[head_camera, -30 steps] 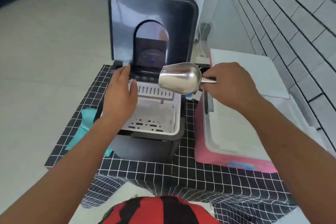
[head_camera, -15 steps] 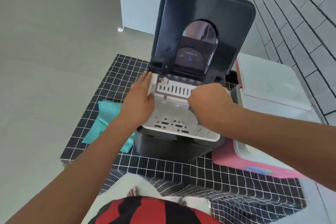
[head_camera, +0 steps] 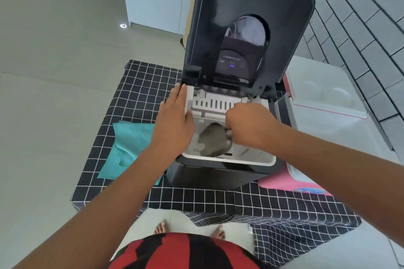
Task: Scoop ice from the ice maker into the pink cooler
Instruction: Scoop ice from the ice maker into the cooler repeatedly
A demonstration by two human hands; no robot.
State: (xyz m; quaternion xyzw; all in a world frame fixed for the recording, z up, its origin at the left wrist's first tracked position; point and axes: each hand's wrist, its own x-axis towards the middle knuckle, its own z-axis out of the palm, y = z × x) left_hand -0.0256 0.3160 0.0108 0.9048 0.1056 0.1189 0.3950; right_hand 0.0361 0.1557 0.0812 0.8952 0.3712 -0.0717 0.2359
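Your right hand (head_camera: 248,125) grips the scoop (head_camera: 215,142) inside the ice maker (head_camera: 220,172); your left hand (head_camera: 175,120) rests flat on its rim. The pink cooler (head_camera: 282,181) at the counter's right edge is not yet filled, I think.

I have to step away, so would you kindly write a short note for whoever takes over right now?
Left hand: flat, fingers straight, resting on the left rim of the ice maker, steadying it.
Right hand: grips the handle of the metal scoop, whose bowl is down inside the white basket.
Lid stands open. The pink cooler sits just right of the ice maker, open, its white lid tipped back.
Done: scoop is in the basket.
Left: lift the scoop out, tip it into the cooler, repeat. How much ice is in the scoop or cooler cannot be seen.
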